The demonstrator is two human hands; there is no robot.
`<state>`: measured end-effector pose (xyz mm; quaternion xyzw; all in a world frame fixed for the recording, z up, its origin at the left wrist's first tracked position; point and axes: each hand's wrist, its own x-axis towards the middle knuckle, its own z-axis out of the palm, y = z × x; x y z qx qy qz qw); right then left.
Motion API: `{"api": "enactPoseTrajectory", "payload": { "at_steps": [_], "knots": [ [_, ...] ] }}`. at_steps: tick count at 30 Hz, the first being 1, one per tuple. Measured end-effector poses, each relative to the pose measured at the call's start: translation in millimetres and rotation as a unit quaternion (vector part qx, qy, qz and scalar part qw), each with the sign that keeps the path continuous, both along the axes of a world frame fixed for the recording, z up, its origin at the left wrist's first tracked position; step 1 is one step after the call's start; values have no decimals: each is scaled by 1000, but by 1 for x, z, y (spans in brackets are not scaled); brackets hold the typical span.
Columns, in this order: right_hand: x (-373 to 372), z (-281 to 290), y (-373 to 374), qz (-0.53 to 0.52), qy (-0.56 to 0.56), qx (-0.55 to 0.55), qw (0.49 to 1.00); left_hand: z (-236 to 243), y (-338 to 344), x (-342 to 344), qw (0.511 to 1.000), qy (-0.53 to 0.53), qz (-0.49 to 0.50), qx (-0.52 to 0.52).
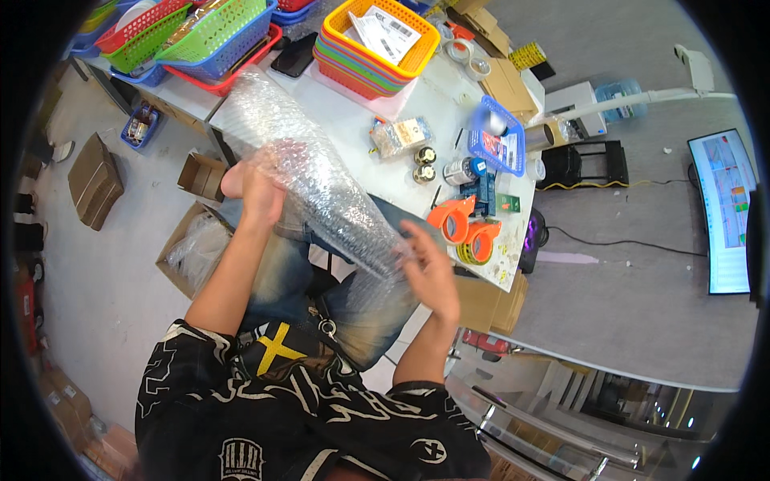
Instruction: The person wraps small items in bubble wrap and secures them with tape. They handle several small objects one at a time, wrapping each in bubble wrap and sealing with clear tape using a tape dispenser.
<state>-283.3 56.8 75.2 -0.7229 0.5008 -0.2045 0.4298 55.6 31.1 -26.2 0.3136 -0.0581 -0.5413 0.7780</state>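
A long sheet of clear bubble wrap [325, 180] stretches slantwise over my lap and the near table edge, from upper left to lower right. Closed around its left part is my left hand [261, 188]; a reddish patch shows through the plastic beside these fingers. At the lower right end, my right hand [431, 271] has its fingers and thumb on the edge of the wrap, slightly blurred. Beyond the sheet, a plastic-wrapped packet [399, 138] lies on the white table [365, 112], with two small dark-lidded jars [424, 165] beside it.
Orange tape dispensers [454, 220], a blue-capped bottle [461, 171] and a blue basket [513, 152] stand at the table's right. Stacked colourful baskets [365, 68] and a black phone [294, 54] are farther back. An open carton [188, 256] with plastic sits left of my legs. A monitor [722, 212] is far right.
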Motion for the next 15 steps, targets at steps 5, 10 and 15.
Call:
{"api": "enactPoseTrajectory", "payload": {
  "at_steps": [5, 10, 15],
  "knots": [
    [2, 28, -67, -21, -21, -3, 1000, -6, -7, 10, 999, -25, 3, -27],
    [18, -3, -172, 8, -21, -76, 997, -57, -16, 19, 976, -77, -127, 161],
    [67, -44, -237, 79, 279, -282, 914, -74, 3, -1, 974, -159, -79, 143]
  ]
}}
